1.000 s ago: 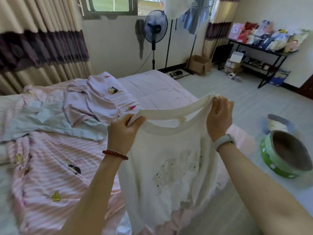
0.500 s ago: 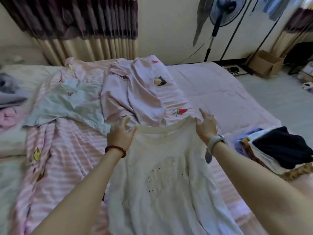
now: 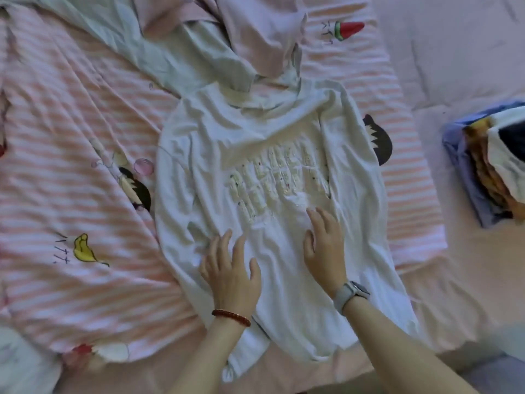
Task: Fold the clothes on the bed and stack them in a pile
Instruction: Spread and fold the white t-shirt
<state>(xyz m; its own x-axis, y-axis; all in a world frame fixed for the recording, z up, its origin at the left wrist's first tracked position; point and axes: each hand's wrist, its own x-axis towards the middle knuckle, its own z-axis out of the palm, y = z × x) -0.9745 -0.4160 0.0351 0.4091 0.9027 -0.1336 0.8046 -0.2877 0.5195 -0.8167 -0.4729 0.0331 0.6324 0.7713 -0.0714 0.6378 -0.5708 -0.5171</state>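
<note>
White long-sleeved cotton top (image 3: 264, 155) lies spread face-up on the pink-and-white striped bedcover (image 3: 71, 166), neckline at the far end, hem toward the near edge of the bed. Fabric is wrinkled across the shoulders and chest; a raised cream-coloured printed design with small dark specks runs across the middle. Both sleeves are tucked close along the body. Left hand (image 3: 231, 275), red bead bracelet (image 3: 231, 317) at the wrist, rests flat on the lower left portion of the top, fingers spread, grasping nothing. Right hand (image 3: 325, 251), grey wristwatch (image 3: 350, 295) on the wrist, lies flat just below the design, fingers extended, likewise grasping nothing. Crumpled pale green garment (image 3: 159, 52) and pale pink garment (image 3: 255, 32) lie at the far side, touching the neckline. Folded stack of mixed-colour clothes (image 3: 488, 163) sits well apart at the right.
</note>
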